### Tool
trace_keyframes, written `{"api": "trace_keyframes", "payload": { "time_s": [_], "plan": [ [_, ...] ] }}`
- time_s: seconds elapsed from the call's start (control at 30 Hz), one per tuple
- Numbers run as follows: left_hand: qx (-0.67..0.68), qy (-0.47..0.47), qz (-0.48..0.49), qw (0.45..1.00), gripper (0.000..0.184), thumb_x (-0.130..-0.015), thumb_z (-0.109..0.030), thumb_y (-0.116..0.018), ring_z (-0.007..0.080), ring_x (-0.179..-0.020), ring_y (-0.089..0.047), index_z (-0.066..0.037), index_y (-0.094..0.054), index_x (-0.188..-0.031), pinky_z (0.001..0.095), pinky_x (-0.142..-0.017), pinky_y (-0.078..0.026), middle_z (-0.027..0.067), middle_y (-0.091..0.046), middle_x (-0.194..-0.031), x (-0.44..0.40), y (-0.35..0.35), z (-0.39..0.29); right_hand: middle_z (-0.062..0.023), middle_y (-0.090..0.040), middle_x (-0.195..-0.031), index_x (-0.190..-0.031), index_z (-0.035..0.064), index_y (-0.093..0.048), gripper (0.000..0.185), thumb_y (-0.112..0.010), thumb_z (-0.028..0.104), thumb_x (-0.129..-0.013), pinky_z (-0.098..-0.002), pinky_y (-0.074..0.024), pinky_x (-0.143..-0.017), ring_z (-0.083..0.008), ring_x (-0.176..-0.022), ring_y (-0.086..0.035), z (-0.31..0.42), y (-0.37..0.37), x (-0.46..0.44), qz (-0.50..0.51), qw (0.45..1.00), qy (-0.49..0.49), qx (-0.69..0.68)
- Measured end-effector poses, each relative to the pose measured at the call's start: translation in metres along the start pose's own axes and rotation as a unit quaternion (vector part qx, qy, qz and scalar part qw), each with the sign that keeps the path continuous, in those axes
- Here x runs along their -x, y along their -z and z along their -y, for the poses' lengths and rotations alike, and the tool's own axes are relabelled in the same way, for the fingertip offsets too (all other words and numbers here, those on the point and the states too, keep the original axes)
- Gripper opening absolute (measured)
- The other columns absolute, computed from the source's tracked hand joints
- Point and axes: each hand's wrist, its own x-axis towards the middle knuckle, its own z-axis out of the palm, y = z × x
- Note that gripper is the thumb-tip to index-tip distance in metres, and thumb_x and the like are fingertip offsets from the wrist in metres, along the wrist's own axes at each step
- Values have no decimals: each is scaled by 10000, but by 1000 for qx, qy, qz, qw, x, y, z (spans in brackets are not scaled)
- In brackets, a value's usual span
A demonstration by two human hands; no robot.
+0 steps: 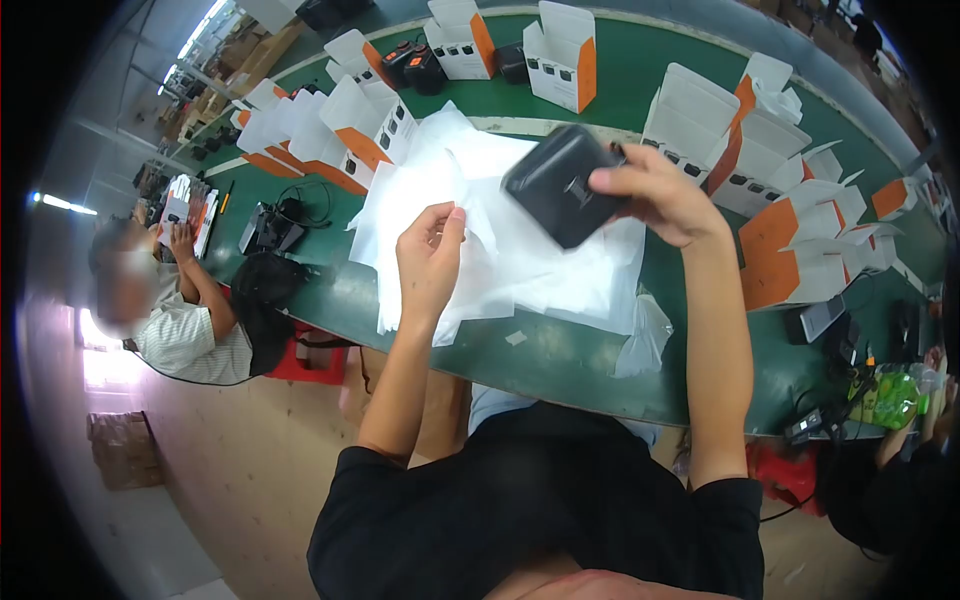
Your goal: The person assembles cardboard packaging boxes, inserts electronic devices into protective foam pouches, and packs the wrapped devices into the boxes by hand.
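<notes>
Your right hand grips the boxy black plastic device above the stack of thin white sheets; the device is bare, unwrapped and unboxed. Your left hand is pinched narrow, seemingly on a sheet's edge. Beyond the stack, white-and-orange cardboard boxes stand unclosed, flaps raised.

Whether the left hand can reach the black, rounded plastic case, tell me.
Probably yes: the right hand holds the case over thin white sheets, with nothing visible between it and the left hand.
</notes>
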Motion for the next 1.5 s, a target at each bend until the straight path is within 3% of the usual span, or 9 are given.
{"api": "trace_keyframes", "payload": {
  "time_s": [0.17,0.33,0.43,0.7,0.93,1.13,1.2,1.33,1.5],
  "plan": [
    [15,-19,31,999,193,-1029,-76,-655,91,-836,-622,71,-697,-1147,239,-737,-503,54,-694,-936,1,2,-12,-9,-661,-983,-1217,32,-682,453,-805,278,-857,-273,-492,-890,-110,-943,-625,-16,-15,-11,119,992,-13,31],
    [107,-50,108,987,259,-994,20,-658,91,-901,-656,45,-642,-1251,216,-784,-519,67,-710,-1013,-3,-7,-21,-51,-693,-1097,-1309,-5,-645,527,-801,207,-853,-302,-507,-960,-132,-1002,-646,-30,-35,-18,138,989,-7,-50],
    [180,33,110,977,323,-975,62,-651,108,-955,-669,33,-610,-1294,234,-839,-527,75,-715,-1045,-8,-4,-13,-90,-710,-1180,-1356,-19,-629,595,-828,180,-831,-318,-516,-1008,-153,-1066,-666,-38,-28,-25,112,993,4,-35],
    [175,84,28,981,371,-1012,-219,-700,131,-881,-619,6,-624,-1296,290,-745,-520,113,-664,-1158,-18,22,-34,-78,-688,-1188,-1347,-10,-631,645,-864,212,-788,-303,-523,-990,-139,-1069,-652,-32,-8,-19,66,997,19,-43],
    [-20,45,143,988,440,-974,-317,-743,180,-893,-675,30,-648,-1227,320,-765,-536,134,-699,-1140,-32,14,-49,-49,-680,-1165,-1372,15,-625,647,-822,211,-787,-292,-510,-990,-127,-1053,-642,-36,-9,-18,74,997,28,-18],
    [-134,-103,-72,983,251,-932,-232,-759,232,-827,-662,7,-703,-984,389,-783,-524,110,-709,-859,-30,4,-55,-89,-686,-1235,-1410,10,-595,712,-774,229,-757,-341,-493,-1047,-184,-1115,-658,-9,9,-3,-9,996,90,-28],
    [-175,-138,-75,972,228,-922,-207,-771,234,-808,-649,1,-695,-975,392,-763,-513,109,-697,-850,-23,1,-65,-114,-686,-1260,-1442,-14,-556,774,-776,240,-744,-364,-492,-1059,-209,-1133,-659,-3,10,7,-21,988,81,-131],
    [-202,-281,-81,935,157,-895,-130,-789,231,-776,-631,-20,-694,-955,380,-735,-497,98,-677,-831,-17,-10,-65,-110,-676,-1259,-1457,21,-556,770,-782,276,-767,-350,-475,-1063,-203,-1189,-627,1,-17,-2,30,995,82,-52],
    [-128,-273,-77,951,100,-888,-14,-749,195,-771,-624,-39,-676,-951,316,-645,-482,79,-661,-862,-3,-18,-67,-57,-645,-1045,-1268,56,-619,530,-754,245,-792,-263,-440,-908,-139,-999,-579,-17,-24,-15,23,996,33,77]
  ]
}}
